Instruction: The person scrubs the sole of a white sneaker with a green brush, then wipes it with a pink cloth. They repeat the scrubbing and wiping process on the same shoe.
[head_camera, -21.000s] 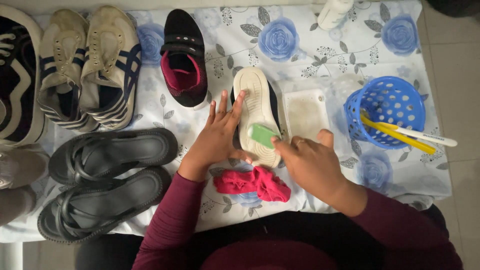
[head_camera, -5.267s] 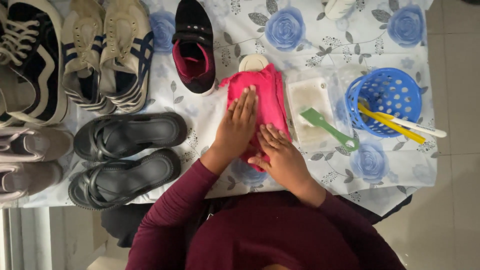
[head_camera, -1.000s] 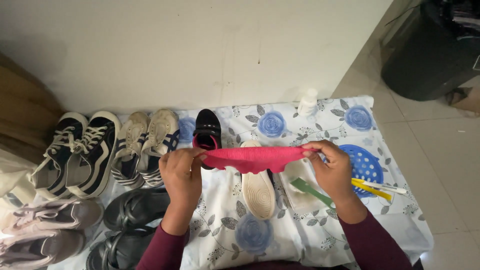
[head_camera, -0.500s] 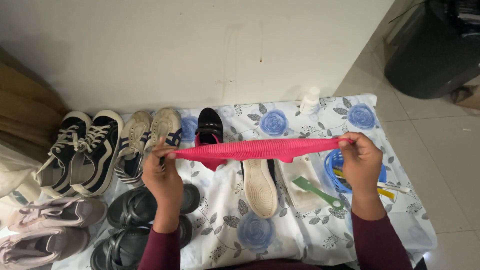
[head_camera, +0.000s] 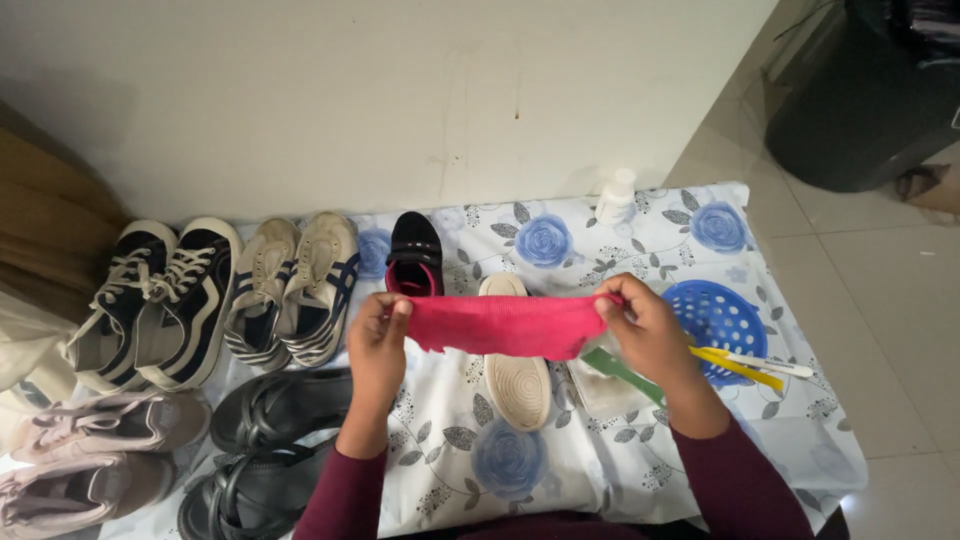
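one floral sheet (head_camera: 640, 240) covers tiled floor (head_camera: 880, 300) by white wall (head_camera: 400, 90).

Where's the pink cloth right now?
In the head view the pink cloth is stretched mid-frame between the left hand and right hand, above the upturned shoe sole on the floral sheet.

pink cloth (head_camera: 500, 325): we see matt ribbed knit
blue round basket (head_camera: 722, 317): glossy perforated plastic
floral sheet (head_camera: 520, 455): smooth printed fabric
upturned shoe sole (head_camera: 517, 375): rough woven rope texture
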